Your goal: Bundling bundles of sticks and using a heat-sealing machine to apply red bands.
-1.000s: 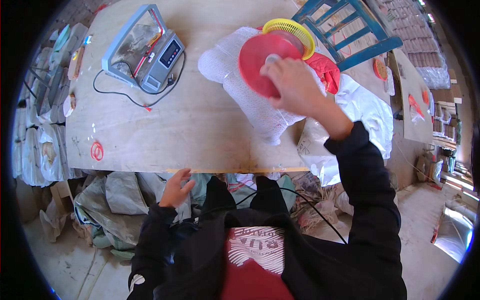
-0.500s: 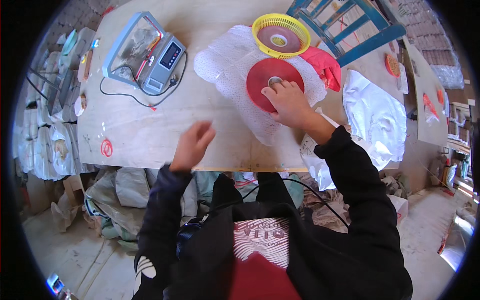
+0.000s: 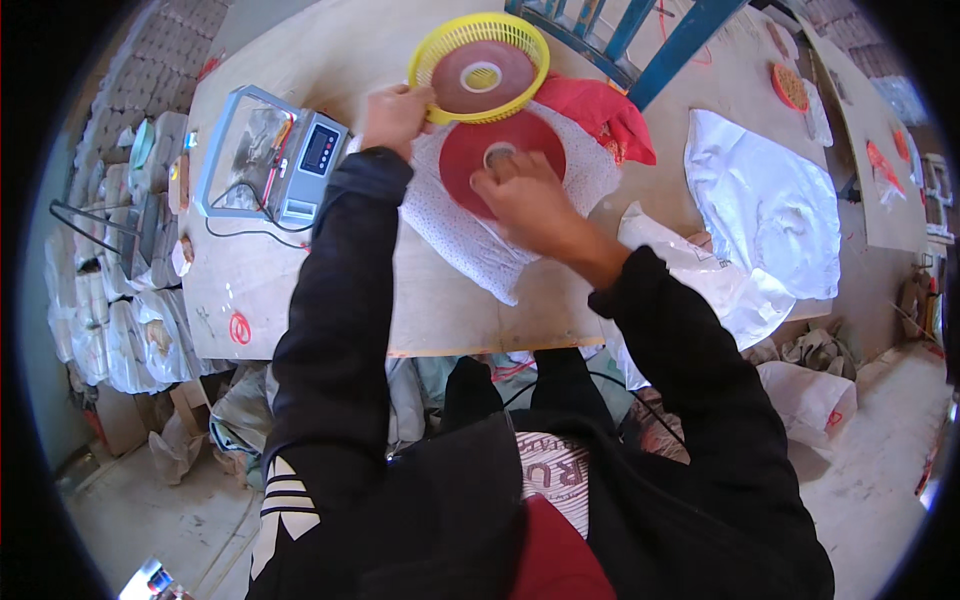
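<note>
My left hand [image 3: 396, 118] is closed on the near-left rim of a yellow plastic basket [image 3: 535, 88]. Inside the basket lies a dark red disc [image 3: 506, 65] with a white ring at its centre. Just below it, a larger flat red disc [image 3: 540, 130] rests on a white dotted cloth [image 3: 590, 175]. My right hand [image 3: 525, 195] lies over this larger disc, its fingers curled at the pale hub [image 3: 497, 153]. The fingertips are partly hidden there and slightly blurred.
A grey machine with a control panel [image 3: 305, 165] and a cord stands at the left. Red cloth [image 3: 590, 120] lies right of the basket, near a blue wooden chair [image 3: 660, 45]. White sacks [image 3: 760, 200] lie at the right; red rings [image 3: 240, 328] lie near the front-left edge.
My left hand has gone up and forward from above the table's front and taken hold of the basket. The basket has shifted left relative to the larger disc. My right hand stays at the hub.
</note>
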`<move>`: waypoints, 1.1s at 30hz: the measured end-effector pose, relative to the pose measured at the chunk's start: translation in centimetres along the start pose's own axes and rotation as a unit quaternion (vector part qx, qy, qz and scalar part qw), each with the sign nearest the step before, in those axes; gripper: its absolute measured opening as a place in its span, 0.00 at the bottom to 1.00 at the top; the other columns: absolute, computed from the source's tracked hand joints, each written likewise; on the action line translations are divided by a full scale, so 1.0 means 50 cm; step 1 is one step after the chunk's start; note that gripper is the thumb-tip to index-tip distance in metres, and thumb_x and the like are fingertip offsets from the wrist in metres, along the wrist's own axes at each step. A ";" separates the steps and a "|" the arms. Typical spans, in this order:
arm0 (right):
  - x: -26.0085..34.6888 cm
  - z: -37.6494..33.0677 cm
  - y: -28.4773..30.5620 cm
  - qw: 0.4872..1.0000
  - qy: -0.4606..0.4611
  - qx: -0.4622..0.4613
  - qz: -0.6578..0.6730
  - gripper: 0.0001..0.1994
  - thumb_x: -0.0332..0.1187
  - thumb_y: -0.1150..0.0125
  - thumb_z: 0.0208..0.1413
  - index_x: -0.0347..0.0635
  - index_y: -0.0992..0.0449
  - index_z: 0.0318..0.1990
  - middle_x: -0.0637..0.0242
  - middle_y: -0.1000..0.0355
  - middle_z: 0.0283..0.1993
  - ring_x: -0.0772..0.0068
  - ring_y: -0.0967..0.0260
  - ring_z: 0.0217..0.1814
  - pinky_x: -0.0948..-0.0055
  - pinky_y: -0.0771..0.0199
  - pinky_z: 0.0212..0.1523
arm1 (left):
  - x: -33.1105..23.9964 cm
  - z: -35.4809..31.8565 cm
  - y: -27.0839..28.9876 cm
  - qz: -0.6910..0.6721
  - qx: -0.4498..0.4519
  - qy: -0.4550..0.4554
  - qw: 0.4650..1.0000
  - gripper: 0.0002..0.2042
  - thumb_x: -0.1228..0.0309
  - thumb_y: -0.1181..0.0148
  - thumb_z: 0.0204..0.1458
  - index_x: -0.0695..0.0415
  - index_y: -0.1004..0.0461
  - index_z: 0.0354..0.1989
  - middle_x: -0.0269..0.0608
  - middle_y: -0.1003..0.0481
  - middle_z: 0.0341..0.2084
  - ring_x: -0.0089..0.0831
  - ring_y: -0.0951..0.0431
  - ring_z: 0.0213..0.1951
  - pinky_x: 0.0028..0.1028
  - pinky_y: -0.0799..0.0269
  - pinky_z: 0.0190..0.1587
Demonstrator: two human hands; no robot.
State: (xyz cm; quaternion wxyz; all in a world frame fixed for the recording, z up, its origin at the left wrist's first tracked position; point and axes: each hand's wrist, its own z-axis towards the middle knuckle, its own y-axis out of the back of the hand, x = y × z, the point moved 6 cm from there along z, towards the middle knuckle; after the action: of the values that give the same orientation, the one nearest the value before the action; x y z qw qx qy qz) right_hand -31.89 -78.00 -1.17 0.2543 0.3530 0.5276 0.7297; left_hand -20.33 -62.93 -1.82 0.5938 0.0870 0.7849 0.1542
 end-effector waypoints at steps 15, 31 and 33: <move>-0.010 -0.139 0.044 0.994 -0.036 -0.044 0.092 0.17 0.25 0.39 0.37 0.38 0.29 0.40 0.51 0.38 0.55 0.49 0.44 0.61 0.51 0.49 0.62 | 0.021 -0.122 -0.071 -0.046 0.026 0.007 0.999 0.11 0.71 0.41 0.45 0.70 0.26 0.31 0.43 0.26 0.19 0.27 0.26 0.16 0.25 0.29 0.19; 0.103 -0.105 0.028 0.973 0.007 -0.030 0.230 0.17 0.23 0.41 0.43 0.37 0.30 0.44 0.54 0.32 0.47 0.50 0.35 0.51 0.59 0.36 0.52 | 0.447 -0.234 0.499 -0.123 -0.323 0.149 0.926 0.23 0.69 0.41 0.50 0.64 0.38 0.53 0.39 0.26 0.34 0.26 0.25 0.34 0.24 0.33 0.31; 0.123 -0.063 0.011 0.973 0.009 -0.034 0.226 0.18 0.24 0.41 0.45 0.37 0.31 0.47 0.53 0.33 0.51 0.49 0.37 0.53 0.59 0.37 0.54 | 0.497 -0.206 0.575 -0.106 -0.352 0.119 0.922 0.24 0.71 0.39 0.49 0.67 0.38 0.53 0.42 0.26 0.36 0.28 0.26 0.37 0.23 0.32 0.34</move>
State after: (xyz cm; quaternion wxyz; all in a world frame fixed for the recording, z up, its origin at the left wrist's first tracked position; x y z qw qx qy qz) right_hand -38.16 -75.44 0.27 0.0897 0.4479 0.4114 0.7887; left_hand -38.48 -29.46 -11.83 0.5012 -0.2306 0.7495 0.3658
